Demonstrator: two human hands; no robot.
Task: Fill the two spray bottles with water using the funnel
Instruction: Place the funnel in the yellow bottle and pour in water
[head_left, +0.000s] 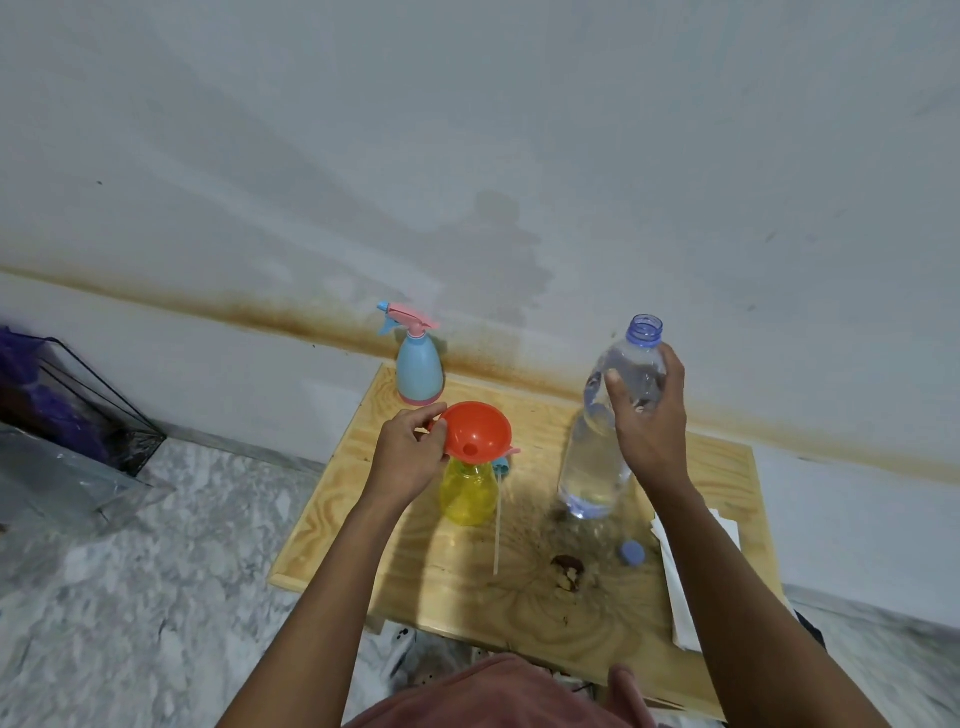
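Orange funnel (477, 429) sits in the neck of the yellow bottle (467, 491), its wide mouth tipped toward the camera, the drain hole showing low in the bowl. The yellow bottle is see-through, stands upright at the middle of the bench (343, 525) and carries no spray head. Left hand (408, 454) is at the funnel's left rim, fingers (428, 415) pinched on its edge. Right hand (647, 415) grips the big clear water bottle (597, 457), fingers wrapped round its upper body; it is uncapped, tilted slightly, base low over or on the wood, I cannot tell which, with water in its lower part. Its blue cap (631, 552) lies on the bench near the front. At the back edge by the wall stands the blue bottle (418, 371), opaque, pink-and-blue trigger head on. A white dip tube (497, 525) lies just right of the yellow bottle.
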